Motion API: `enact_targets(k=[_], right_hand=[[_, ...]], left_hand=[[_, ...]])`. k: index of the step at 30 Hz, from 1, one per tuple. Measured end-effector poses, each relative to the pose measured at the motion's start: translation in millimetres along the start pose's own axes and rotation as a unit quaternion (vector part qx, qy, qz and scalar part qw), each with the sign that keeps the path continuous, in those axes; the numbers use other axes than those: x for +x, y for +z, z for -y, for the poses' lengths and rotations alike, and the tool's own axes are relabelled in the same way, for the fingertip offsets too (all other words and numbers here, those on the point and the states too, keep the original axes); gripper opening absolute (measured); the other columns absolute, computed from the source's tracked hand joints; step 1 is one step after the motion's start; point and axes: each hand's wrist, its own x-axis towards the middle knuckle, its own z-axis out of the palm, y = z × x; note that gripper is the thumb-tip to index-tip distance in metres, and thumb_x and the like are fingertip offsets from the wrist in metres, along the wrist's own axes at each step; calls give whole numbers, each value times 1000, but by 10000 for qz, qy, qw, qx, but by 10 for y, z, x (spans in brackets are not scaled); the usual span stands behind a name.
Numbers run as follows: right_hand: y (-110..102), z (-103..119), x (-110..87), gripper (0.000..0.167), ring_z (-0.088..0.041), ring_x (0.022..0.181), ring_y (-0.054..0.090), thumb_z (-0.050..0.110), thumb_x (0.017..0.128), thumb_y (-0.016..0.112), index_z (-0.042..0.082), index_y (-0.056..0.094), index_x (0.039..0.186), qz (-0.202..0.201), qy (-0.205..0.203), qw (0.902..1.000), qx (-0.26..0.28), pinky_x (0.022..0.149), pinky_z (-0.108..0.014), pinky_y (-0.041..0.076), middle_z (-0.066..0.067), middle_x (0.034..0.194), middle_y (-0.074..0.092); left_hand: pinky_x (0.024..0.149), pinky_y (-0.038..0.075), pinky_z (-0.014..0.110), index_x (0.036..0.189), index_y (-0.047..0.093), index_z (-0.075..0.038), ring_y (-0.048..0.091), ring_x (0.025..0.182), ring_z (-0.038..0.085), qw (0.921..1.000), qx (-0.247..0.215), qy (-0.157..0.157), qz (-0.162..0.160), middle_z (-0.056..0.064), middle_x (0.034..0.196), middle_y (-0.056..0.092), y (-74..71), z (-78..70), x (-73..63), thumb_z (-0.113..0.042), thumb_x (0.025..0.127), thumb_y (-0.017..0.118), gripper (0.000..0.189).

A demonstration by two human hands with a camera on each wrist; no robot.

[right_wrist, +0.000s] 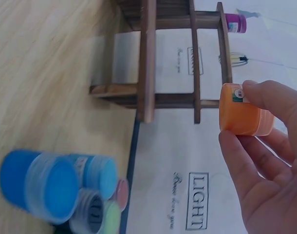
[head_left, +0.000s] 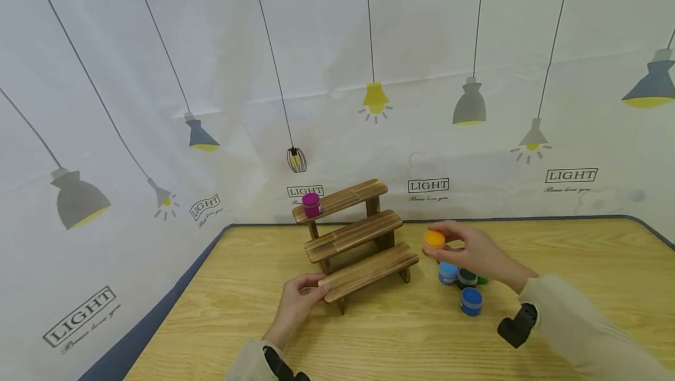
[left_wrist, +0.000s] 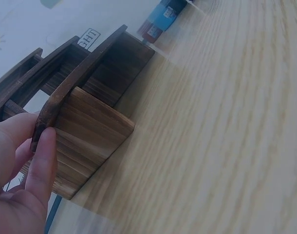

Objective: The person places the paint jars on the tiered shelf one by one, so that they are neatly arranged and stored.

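Note:
A three-step wooden stand (head_left: 369, 274) stands on the table, a purple paint jar (head_left: 312, 206) at the left end of its top step. My left hand (head_left: 296, 306) pinches the left end of the lowest step; thumb and a finger (left_wrist: 45, 163) close on that edge in the left wrist view. Right of the stand, my right hand (head_left: 482, 257) holds an orange paint jar (right_wrist: 240, 111) between thumb and fingers, raised above the other jars. Below that hand are a light blue jar (head_left: 448, 274), a dark jar (head_left: 467, 279) and a blue jar (head_left: 471, 302).
In the right wrist view, a pale green jar (right_wrist: 111, 217) and a pinkish jar (right_wrist: 121, 194) show behind the blue ones. A backdrop (head_left: 337, 135) printed with hanging lamps rises behind and left of the wooden table (head_left: 401, 340).

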Motion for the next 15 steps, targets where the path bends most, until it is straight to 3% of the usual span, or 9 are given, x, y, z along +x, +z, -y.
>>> enact_targets(k=[7, 15], right_hand=[[98, 169, 231, 45, -25, 96, 54, 23, 82, 64, 2, 52, 120, 120, -20, 9998, 182, 70, -27, 50, -10, 106, 56], [258, 312, 442, 45, -27, 96, 54, 17, 82, 65, -3, 51, 119, 149, -194, 9988, 426, 74, -33, 50, -13, 107, 56]], left_hand=[[65, 53, 33, 106, 57, 10, 59, 71, 11, 10000, 40, -7, 7, 8, 86, 55, -10, 10, 6, -12, 81, 64, 34], [67, 53, 33, 107, 57, 10, 59, 72, 12, 10000, -9, -80, 23, 8, 87, 53, 6, -1, 12, -11, 82, 64, 33]])
